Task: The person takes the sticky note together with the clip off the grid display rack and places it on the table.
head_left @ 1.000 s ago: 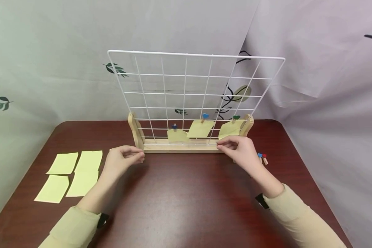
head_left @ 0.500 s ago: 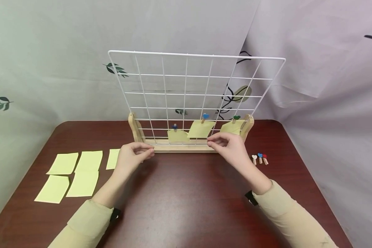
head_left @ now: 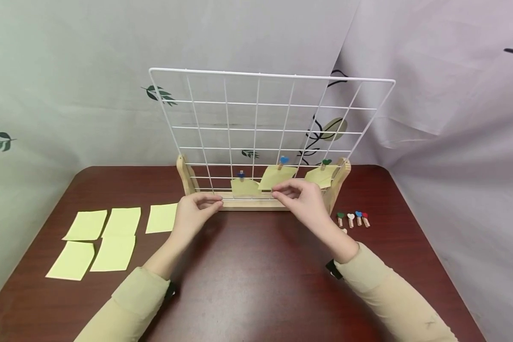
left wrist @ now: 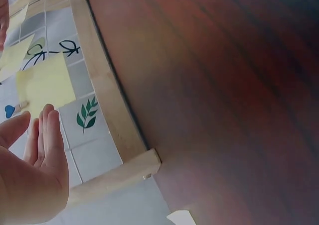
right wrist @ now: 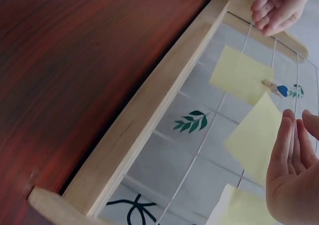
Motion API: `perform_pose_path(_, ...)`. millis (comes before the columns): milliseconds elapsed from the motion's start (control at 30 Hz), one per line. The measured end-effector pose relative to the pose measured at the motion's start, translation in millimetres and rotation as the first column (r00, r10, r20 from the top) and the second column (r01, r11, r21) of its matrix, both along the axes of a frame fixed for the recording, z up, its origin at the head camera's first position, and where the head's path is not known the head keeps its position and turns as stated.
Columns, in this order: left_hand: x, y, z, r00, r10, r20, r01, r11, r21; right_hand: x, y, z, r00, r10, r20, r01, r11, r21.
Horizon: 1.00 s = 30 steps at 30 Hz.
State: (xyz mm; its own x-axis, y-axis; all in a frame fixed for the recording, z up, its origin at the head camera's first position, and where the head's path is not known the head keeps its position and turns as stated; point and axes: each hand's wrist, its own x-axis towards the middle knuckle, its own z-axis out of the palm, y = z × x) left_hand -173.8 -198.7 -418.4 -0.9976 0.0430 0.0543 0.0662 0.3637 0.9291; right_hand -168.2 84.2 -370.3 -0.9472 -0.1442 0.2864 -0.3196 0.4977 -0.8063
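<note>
Your left hand (head_left: 195, 212) and right hand (head_left: 301, 202) hover at the wire grid's (head_left: 256, 128) wooden base (head_left: 248, 204), fingers loosely curled, gripping nothing; clipped notes (head_left: 244, 187) just behind.

Small clip (head_left: 344, 231): mostly hidden behind the right hand (head_left: 301, 202); colour indeterminable. Left hand (left wrist: 30, 170): cropped by frame edge in left wrist view.

Grid rack (head_left: 265, 128) stands mid-tabletop (head_left: 256, 275), toward the back. Loose notes (head_left: 111, 232) lie left of it, spare pegs (head_left: 352, 218) right. Three notes hang pegged (bottom rows, right half). Left hand (head_left: 194, 213) and right hand (head_left: 301, 202) sit before its base.
</note>
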Motion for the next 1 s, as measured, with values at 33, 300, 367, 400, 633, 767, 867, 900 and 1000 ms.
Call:
perform_pose_path(33, -0.6, 1.4, -0.5, 1.000, 0.003, -0.002, -0.003, 1.000, -0.004, -0.6, -2.0, -0.1, 1.000, 0.003, -0.004, -0.003, 1.000, -0.006)
perform_pose_path(300, -7.0, 11.2, -3.5, 0.999, 0.028, -0.028, -0.029, 0.999, -0.032, -6.2, -16.6, -3.6, 1.000, 0.028, -0.005, -0.028, 0.998, -0.055)
perform_pose_path(367, -8.5, 13.1, -4.0, 0.999, 0.029, -0.032, -0.030, 0.999, -0.033, -7.1, -20.1, -4.5, 0.999, 0.032, -0.009, -0.033, 0.998, -0.061)
perform_pose_path(400, -9.3, 13.9, -4.2, 0.999, 0.032, -0.036, -0.033, 0.999, -0.034, -7.3, -21.9, -4.7, 0.999, 0.033, -0.012, -0.034, 0.997, -0.064)
perform_pose_path(633, -15.6, 18.7, -7.6, 0.998, 0.031, -0.050, -0.033, 0.998, -0.050, -10.5, -33.3, -7.0, 0.998, 0.018, -0.055, -0.024, 0.994, -0.106)
perform_pose_path(767, -19.4, 20.9, -8.5, 0.998, 0.043, -0.052, -0.045, 0.998, -0.045, -13.1, -39.6, -8.6, 0.996, 0.002, -0.093, -0.014, 0.991, -0.134)
perform_pose_path(867, -21.7, 22.1, -8.7, 0.997, 0.047, -0.058, -0.049, 0.998, -0.040, -14.2, -43.1, -8.4, 0.993, -0.003, -0.117, -0.015, 0.988, -0.153)
perform_pose_path(900, -22.5, 22.3, -9.1, 0.997, 0.045, -0.060, -0.047, 0.998, -0.037, -14.8, -44.0, -8.6, 0.993, -0.002, -0.121, -0.017, 0.987, -0.159)
perform_pose_path(1000, -24.0, 23.0, -10.6, 0.997, 0.037, -0.071, -0.040, 0.999, -0.033, -16.8, -46.5, -9.4, 0.991, 0.001, -0.137, -0.023, 0.986, -0.165)
